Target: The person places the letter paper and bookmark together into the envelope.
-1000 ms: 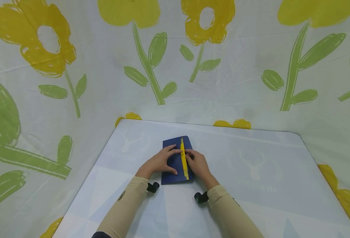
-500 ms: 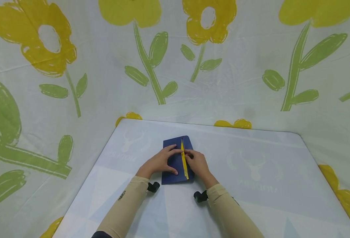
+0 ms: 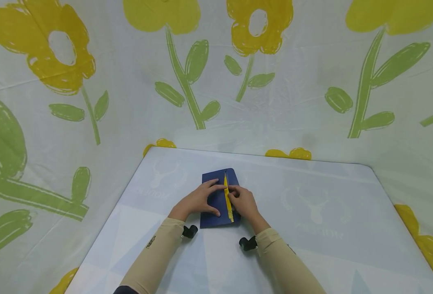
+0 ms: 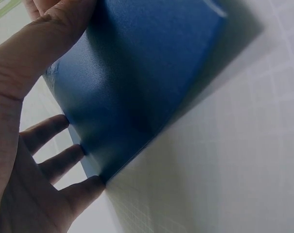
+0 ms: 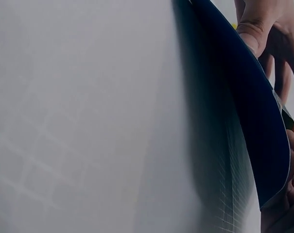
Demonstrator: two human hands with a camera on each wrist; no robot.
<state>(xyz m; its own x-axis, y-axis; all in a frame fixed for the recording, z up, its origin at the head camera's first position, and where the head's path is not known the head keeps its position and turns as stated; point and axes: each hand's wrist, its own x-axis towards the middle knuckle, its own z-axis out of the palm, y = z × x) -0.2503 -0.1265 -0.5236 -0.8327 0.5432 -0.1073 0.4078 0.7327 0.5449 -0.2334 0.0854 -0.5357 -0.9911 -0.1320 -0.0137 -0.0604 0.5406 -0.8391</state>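
A dark blue booklet-like cover [image 3: 213, 220] stands slightly raised on the table, with a narrow yellow strip [image 3: 228, 201] running down its face right of the middle. My left hand [image 3: 198, 200] holds it from the left. In the left wrist view its thumb lies along the blue cover [image 4: 137, 63], and several fingertips [image 4: 91, 187] touch the cover's edge. My right hand [image 3: 244, 200] pinches at the right part, its index finger and thumb beside the yellow strip. The right wrist view shows curled fingers [image 5: 293, 145] at the edge, partly cut off by the frame.
A pale patterned tabletop [image 3: 312, 245] extends all around the cover. Behind and beside it hangs a white cloth [image 3: 297, 118] printed with yellow flowers. A small black camera sits at each wrist, the left camera [image 3: 190, 231] and the right camera [image 3: 247, 243].
The yellow strip shows narrower than a second ago, mostly at its upper end. My right fingers have shifted very slightly, and the left hand stays in place.
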